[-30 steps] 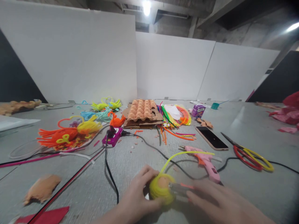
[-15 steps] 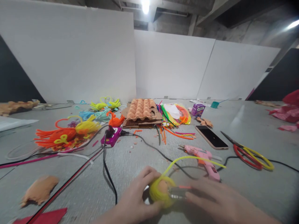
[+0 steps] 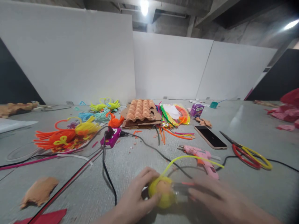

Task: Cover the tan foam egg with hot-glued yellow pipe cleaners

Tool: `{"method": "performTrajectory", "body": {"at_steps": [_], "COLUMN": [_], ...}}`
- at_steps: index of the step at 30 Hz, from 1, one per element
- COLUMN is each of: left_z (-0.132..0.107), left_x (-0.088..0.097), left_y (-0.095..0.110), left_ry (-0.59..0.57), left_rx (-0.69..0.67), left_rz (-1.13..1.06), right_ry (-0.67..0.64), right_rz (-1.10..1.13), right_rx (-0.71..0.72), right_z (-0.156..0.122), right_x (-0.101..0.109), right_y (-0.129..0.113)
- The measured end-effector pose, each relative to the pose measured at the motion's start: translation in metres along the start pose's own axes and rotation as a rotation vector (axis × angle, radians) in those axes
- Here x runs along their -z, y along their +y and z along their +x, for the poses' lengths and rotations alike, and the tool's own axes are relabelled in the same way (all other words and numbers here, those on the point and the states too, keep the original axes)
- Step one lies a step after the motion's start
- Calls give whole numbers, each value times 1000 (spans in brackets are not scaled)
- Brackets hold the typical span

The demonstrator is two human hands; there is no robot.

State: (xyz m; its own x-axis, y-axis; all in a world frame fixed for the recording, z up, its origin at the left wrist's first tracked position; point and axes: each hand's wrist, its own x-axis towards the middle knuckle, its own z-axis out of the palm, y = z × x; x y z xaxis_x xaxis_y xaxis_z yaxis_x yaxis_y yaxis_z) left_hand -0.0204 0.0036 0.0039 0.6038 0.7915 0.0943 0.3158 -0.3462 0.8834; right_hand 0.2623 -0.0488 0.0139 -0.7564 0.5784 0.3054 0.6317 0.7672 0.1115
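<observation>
Near the front edge, my left hand (image 3: 142, 194) curls its fingers and thumb around a carton cup wrapped in fuzzy yellow pipe cleaner (image 3: 167, 197). Tan cardboard shows in the middle of the wrap. One loose yellow strand (image 3: 184, 157) arcs up from it and away to the right. My right hand (image 3: 215, 193), smeared by motion, is closed on a slim grey, metallic-looking tool (image 3: 181, 189) with a reddish-orange strip. The tool's tip is at the right side of the yellow wrap; its exact kind is too blurred to tell.
A pink glue gun (image 3: 202, 155), a phone (image 3: 211, 137) and red-yellow scissors (image 3: 249, 155) lie to the right. Ahead are an egg carton (image 3: 142, 110), pipe cleaners (image 3: 183, 115) and a purple power strip (image 3: 111, 138) with cables. Orange and yellow pieces (image 3: 65, 133) sit at left.
My right hand and the tool have shifted slightly right. The yellow-wrapped cup stays in my left hand, and the view has moved very little.
</observation>
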Motion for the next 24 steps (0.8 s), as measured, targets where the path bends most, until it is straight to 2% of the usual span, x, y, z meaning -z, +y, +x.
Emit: {"method": "performTrajectory", "body": {"at_steps": [3,9,14,20,24], "left_z": [0,0,-1,0,1], "left_x": [0,1,2,3,3], "left_y": [0,4,0,-2,-3], "left_ry": [5,8,-14,-14,-8], "left_rx": [-1,-14,-2,-27,-45], "left_rz": [13,5,-51,-19,8], "right_ry": [91,40,36,-62,-76], "right_rz": [-43,10,33,160,171], "right_rx": [4,24,46,8,-14], "right_z": [-5,-6,-1,5,8], "right_x": [-1,-17,-16,-15,-19], "right_y": [3,4,4,5,2]}}
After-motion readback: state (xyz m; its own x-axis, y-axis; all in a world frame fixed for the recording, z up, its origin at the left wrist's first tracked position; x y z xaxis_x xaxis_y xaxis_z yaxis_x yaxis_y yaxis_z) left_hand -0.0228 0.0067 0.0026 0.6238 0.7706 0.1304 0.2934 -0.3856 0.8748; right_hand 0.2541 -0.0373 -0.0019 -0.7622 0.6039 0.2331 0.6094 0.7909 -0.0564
